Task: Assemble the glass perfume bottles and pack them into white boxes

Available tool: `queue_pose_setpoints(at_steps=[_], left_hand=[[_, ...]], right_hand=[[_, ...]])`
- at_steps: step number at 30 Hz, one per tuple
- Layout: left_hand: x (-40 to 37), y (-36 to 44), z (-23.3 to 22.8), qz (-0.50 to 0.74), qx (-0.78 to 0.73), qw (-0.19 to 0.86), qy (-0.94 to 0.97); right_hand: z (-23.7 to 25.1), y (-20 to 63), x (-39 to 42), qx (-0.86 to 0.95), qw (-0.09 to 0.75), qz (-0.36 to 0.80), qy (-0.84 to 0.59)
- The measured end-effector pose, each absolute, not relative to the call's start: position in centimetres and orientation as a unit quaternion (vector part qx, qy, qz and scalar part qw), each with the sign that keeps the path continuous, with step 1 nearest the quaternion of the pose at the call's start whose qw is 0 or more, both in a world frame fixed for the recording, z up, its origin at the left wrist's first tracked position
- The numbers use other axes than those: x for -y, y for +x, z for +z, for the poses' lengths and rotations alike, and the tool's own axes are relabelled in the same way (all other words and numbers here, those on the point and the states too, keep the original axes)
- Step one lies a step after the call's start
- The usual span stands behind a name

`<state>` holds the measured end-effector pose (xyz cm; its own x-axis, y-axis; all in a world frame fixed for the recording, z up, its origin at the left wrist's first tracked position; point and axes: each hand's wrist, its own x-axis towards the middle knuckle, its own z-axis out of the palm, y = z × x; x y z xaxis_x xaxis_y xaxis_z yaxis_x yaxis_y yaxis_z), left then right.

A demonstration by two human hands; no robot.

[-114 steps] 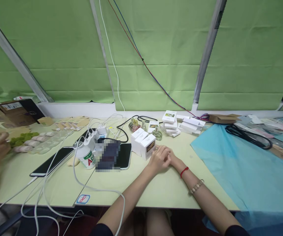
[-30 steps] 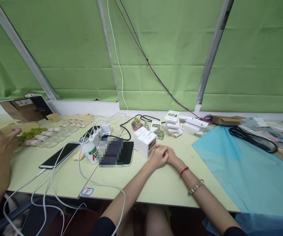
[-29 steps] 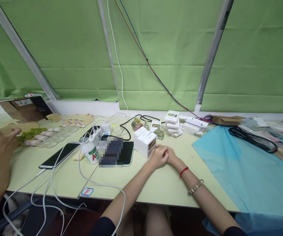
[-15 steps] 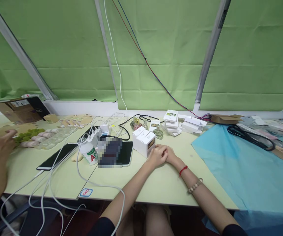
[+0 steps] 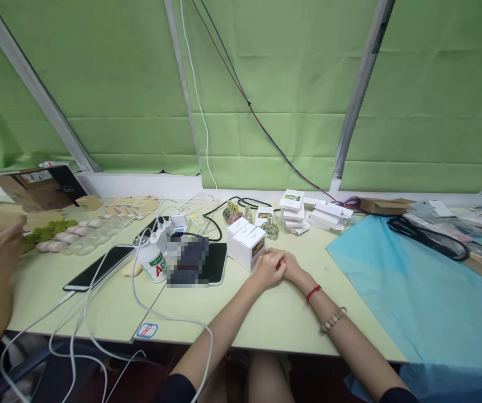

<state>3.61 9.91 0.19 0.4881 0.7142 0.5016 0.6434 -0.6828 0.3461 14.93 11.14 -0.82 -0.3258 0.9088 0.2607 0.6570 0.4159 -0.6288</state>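
My left hand (image 5: 268, 267) and my right hand (image 5: 292, 265) rest clasped together on the table, fingers closed around each other. No object shows in either one. Just left of them, almost touching my left hand, stand small white boxes (image 5: 243, 252) side by side. A green glass perfume bottle (image 5: 270, 229) sits behind the boxes. Farther back are more small bottles (image 5: 233, 214) and a stack of white boxes (image 5: 293, 210), with flattened white cartons (image 5: 329, 216) to its right.
A white bottle (image 5: 155, 263), phones (image 5: 98, 268) and white cables lie to the left. At the far left, a co-worker's hand (image 5: 0, 252) holds a tan carton (image 5: 3, 219) near green and pink pieces. Blue sheeting (image 5: 383, 274) and a black cable (image 5: 428, 238) cover the right side.
The co-worker's hand at the far left now has a tan carton raised in it. My clasped hands stay in place; the view shifts very slightly.
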Motion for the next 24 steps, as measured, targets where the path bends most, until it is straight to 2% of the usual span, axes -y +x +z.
queue_pose_setpoints(at_steps=[17, 24], left_hand=[[-10.0, 3.4, 0.1, 0.318, -0.395, 0.057, 0.860], [-9.7, 3.4, 0.3, 0.308, -0.403, 0.074, 0.859]], right_hand=[[-0.2, 14.9, -11.1, 0.768, 0.313, 0.202, -0.521], [1.2, 20.4, -12.6, 0.574, 0.441, 0.109, -0.681]])
